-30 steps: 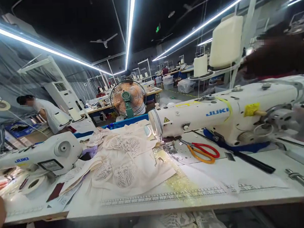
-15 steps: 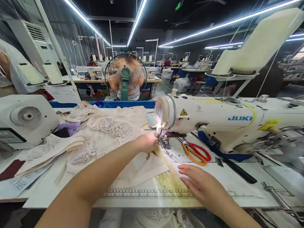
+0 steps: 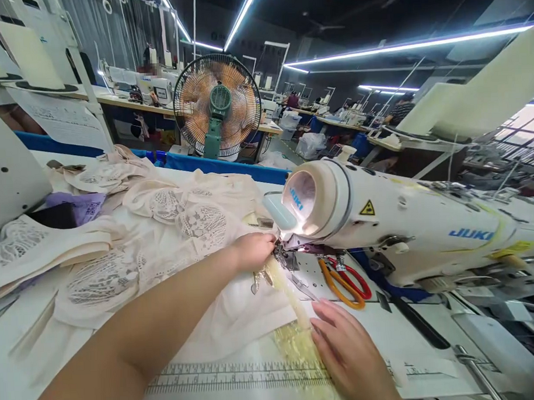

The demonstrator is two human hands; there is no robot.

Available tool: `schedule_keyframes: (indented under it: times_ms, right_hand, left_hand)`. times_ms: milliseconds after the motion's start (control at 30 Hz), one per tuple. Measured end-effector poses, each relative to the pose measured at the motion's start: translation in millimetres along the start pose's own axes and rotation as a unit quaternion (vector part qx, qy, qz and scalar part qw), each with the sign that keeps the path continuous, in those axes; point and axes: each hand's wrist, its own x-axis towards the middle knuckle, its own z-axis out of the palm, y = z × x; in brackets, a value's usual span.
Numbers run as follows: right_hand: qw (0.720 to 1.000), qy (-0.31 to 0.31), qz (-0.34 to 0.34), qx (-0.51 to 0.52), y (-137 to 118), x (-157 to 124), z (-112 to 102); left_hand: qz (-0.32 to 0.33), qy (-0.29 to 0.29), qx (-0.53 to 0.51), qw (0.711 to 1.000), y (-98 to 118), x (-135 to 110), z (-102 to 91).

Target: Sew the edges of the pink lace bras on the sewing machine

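Observation:
My left hand (image 3: pixel 253 251) is closed on the edge of a cream fabric piece (image 3: pixel 236 318), right beside the needle area of a white sewing machine (image 3: pixel 363 205). Its fingertips are partly hidden by the presser foot. A pale yellowish strip (image 3: pixel 284 284) runs from under the foot toward the front edge. My right hand (image 3: pixel 349 349) rests low over the table beside that strip, fingers stretched out and nearly together. A thin metal shape (image 3: pixel 301 285) lies just ahead of its fingertips; I cannot tell whether it is a tool or part of the machine plate.
Lace-trimmed cream pieces (image 3: pixel 202 222) are heaped left of the machine. Scissors with orange and red handles (image 3: pixel 346 285) lie under the machine arm, near a black-handled tool (image 3: pixel 420 323). A printed ruler (image 3: pixel 238 376) runs along the front edge. A large fan (image 3: pixel 219 105) stands behind.
The view has moved closer and tilted, so the machine looks larger. My left hand stays by the needle, and my right hand remains beside the strip with little visible change.

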Motion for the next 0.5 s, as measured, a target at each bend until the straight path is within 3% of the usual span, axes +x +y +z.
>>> schedule_keyframes:
  times_ms: [500]
  right_hand:
    - [0.999, 0.006, 0.024, 0.040, 1.9, -6.6, 0.6]
  left_hand:
    - [-0.019, -0.013, 0.002, 1.000, -8.1, 3.1, -0.1]
